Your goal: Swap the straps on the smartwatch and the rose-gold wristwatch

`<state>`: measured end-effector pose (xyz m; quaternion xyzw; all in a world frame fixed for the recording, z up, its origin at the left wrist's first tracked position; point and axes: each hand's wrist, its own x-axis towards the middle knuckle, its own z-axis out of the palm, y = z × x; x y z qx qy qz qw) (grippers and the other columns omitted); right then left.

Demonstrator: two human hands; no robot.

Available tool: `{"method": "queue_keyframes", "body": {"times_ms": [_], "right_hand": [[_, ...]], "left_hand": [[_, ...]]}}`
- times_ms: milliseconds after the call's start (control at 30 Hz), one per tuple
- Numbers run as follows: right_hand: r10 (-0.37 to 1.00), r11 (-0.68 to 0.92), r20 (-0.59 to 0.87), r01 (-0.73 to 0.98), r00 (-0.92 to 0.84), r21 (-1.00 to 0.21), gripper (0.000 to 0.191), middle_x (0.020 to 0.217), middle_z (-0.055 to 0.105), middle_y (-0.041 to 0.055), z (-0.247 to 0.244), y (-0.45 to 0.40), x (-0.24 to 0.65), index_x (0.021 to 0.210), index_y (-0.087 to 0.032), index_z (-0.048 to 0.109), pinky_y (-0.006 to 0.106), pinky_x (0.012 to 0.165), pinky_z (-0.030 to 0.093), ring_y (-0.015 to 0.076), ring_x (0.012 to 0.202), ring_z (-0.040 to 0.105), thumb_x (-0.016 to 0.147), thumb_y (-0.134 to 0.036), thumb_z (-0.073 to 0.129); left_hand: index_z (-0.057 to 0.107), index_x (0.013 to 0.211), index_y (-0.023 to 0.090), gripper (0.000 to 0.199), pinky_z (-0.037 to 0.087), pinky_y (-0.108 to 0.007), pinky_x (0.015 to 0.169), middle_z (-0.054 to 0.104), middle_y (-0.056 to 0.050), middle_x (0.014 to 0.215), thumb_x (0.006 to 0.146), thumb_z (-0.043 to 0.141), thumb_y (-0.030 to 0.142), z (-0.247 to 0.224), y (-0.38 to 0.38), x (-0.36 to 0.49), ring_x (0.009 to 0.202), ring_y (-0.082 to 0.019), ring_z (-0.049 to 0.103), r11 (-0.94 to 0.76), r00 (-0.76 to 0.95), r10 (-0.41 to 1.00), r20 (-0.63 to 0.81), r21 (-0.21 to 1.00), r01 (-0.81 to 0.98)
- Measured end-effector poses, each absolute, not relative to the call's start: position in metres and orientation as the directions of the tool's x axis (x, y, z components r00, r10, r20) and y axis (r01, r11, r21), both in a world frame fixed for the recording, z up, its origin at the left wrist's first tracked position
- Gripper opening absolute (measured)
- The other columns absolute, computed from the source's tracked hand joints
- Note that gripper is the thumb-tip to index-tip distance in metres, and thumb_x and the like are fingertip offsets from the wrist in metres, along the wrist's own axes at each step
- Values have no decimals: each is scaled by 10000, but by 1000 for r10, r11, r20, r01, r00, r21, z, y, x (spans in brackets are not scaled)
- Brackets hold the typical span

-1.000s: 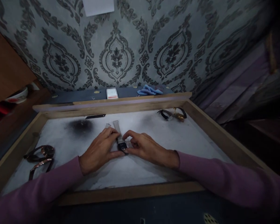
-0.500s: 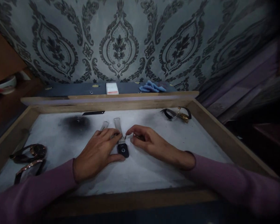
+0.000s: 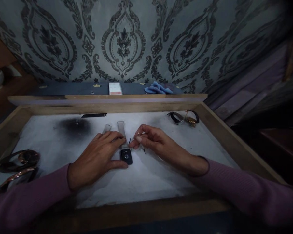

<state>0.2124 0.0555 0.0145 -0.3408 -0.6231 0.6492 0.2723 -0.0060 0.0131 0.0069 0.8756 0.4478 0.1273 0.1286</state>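
Note:
A smartwatch (image 3: 126,156) with a dark case lies face down on the white board. One piece of its pale grey strap (image 3: 120,127) points away from me; another strap piece (image 3: 106,128) shows behind my left hand. My left hand (image 3: 95,157) steadies the watch, fingers curled at the strap and thumb along the case's near side. Just right of the strap, my right hand (image 3: 152,140) pinches a thin metal tool (image 3: 143,149) whose dark tip points down; its exact kind is unclear. A small dark sliver (image 3: 129,141) stands near the right fingertips.
Wooden rims (image 3: 107,105) border the board. Wristwatches (image 3: 28,157) lie at the left and more watches (image 3: 183,118) at the far right. A black blade (image 3: 94,115) lies by the back rim. Beyond it are a blue cloth (image 3: 158,87) and a small box (image 3: 115,88).
My right hand has turned its fingers, and the thin tool now points down toward the board. My left hand stays on the watch. The whole view has shifted slightly.

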Motion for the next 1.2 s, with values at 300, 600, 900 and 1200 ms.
{"method": "queue_keyframes", "body": {"times_ms": [300, 600, 900, 1200], "right_hand": [[735, 97, -58, 189, -676, -977, 278, 696, 628, 12, 9, 51, 210, 873, -140, 655, 226, 572, 424, 103, 609, 533, 929, -400, 571], [747, 88, -41, 160, -663, -983, 218, 677, 603, -3, -3, 57, 211, 889, -142, 679, 238, 577, 449, 100, 596, 536, 893, -352, 620], [751, 322, 138, 175, -645, -931, 217, 817, 606, 22, -1, 56, 211, 876, -194, 743, 260, 661, 463, 134, 753, 583, 938, -337, 592], [830, 313, 197, 142, -522, -939, 245, 715, 570, -4, 6, 56, 212, 887, -157, 726, 233, 561, 456, 91, 578, 529, 945, -345, 580]], "left_hand": [[575, 1132, 213, 442, 437, -400, 865, 622, -64, 1187, 788, 787, 393, 13, 15, -5, 1062, -270, 564, -545, 565, 822, 66, 378, 748], [549, 1147, 221, 426, 438, -390, 865, 637, -36, 1141, 807, 778, 333, 12, 13, -9, 1043, -257, 579, -520, 553, 830, 70, 453, 724], [548, 1220, 248, 460, 466, -413, 909, 630, -58, 1238, 833, 740, 406, 6, 17, -16, 1131, -275, 573, -581, 593, 794, 132, 448, 679], [593, 1192, 264, 446, 463, -421, 922, 626, -52, 1308, 809, 762, 418, 8, 17, -15, 1174, -286, 583, -590, 598, 793, 119, 398, 703]]}}
